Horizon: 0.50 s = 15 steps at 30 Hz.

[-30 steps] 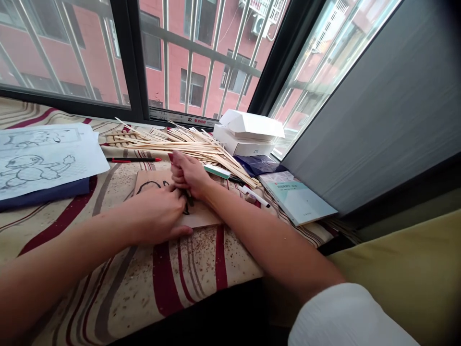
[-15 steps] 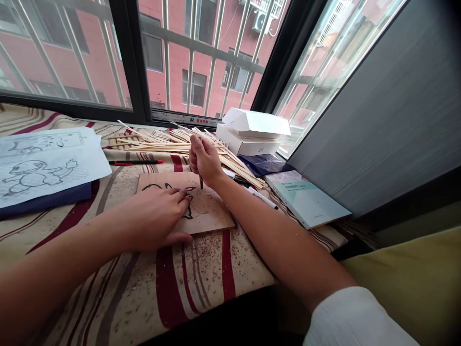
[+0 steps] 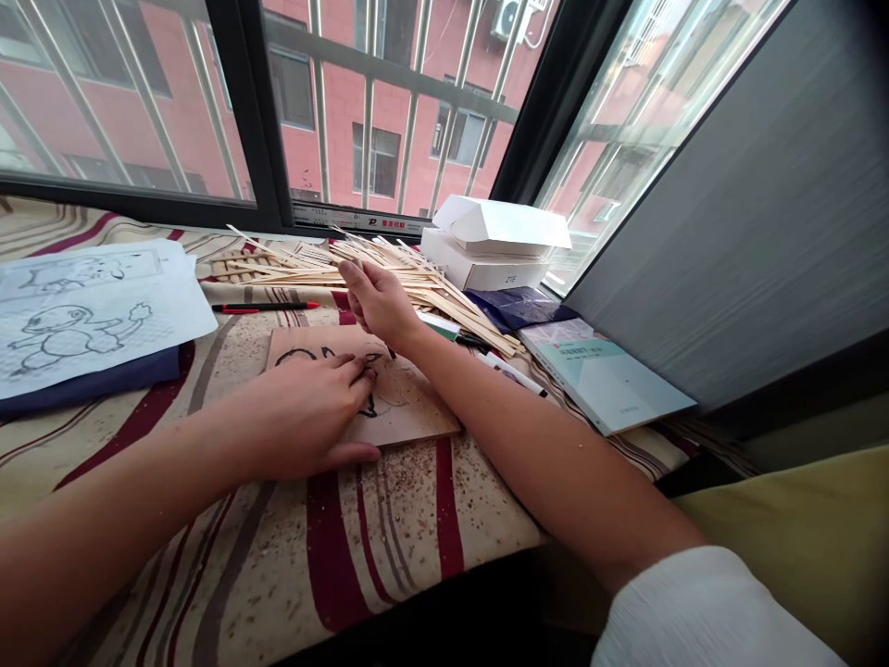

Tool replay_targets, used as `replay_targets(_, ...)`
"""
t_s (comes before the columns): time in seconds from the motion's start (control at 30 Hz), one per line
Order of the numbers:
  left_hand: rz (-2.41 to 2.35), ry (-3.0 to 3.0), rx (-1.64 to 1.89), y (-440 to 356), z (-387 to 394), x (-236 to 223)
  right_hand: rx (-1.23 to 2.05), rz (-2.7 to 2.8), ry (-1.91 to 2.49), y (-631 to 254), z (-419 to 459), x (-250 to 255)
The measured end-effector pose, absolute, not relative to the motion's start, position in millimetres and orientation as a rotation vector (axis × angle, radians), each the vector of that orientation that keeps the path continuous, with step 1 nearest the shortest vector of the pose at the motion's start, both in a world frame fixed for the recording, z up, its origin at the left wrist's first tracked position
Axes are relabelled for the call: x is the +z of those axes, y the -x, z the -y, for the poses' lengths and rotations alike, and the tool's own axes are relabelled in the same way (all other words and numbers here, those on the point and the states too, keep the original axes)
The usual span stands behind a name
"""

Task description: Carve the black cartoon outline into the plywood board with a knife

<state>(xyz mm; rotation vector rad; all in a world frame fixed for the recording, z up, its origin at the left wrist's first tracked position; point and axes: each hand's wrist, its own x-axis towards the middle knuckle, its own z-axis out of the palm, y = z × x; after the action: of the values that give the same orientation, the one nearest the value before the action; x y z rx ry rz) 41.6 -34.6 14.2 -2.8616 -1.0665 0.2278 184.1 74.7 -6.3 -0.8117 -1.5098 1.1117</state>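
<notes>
A flat wooden board [image 3: 409, 421] lies on the striped cloth, with thick dark lines cut or drawn on it and fainter lines at its right. My left hand [image 3: 309, 412] lies flat across the board's left part, fingers stretched out and thumb at the near edge. Above the board's far right part, my right hand [image 3: 381, 301] is closed in a fist round a carving tool [image 3: 391, 353]. Only a bit of its dark shaft shows below the fist, tilted down to the wood. Whether its tip touches the surface is hidden by my wrist.
Wood crumbs are scattered over the striped cloth [image 3: 389, 556]. Thin wooden sticks [image 3: 298, 278] are heaped behind the board, beside a white box [image 3: 496, 264]. Left lie drawing sheets [image 3: 90, 306] and a black-and-red pen [image 3: 268, 307]; right, a marker [image 3: 518, 375] and a book [image 3: 611, 380].
My right fist has moved a little to the left and tipped over, so the tool leans more and less of its shaft shows. My left hand stays on the board. The view has shifted slightly.
</notes>
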Motion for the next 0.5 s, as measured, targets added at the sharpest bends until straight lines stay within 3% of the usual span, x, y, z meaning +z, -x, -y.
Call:
replay_targets(0.13,1.044,2.850,0.181,-41,32,7,0.932,1.459,1.000,-181,-92,-15)
replay_targets(0.33,1.039,2.830,0.189,-41,32,4,1.499,1.675,0.800,-177,-72,-4)
replay_targets(0.5,1.060,2.832,0.339,-46,38,15,1.406,1.334,0.933,-183,-67,1)
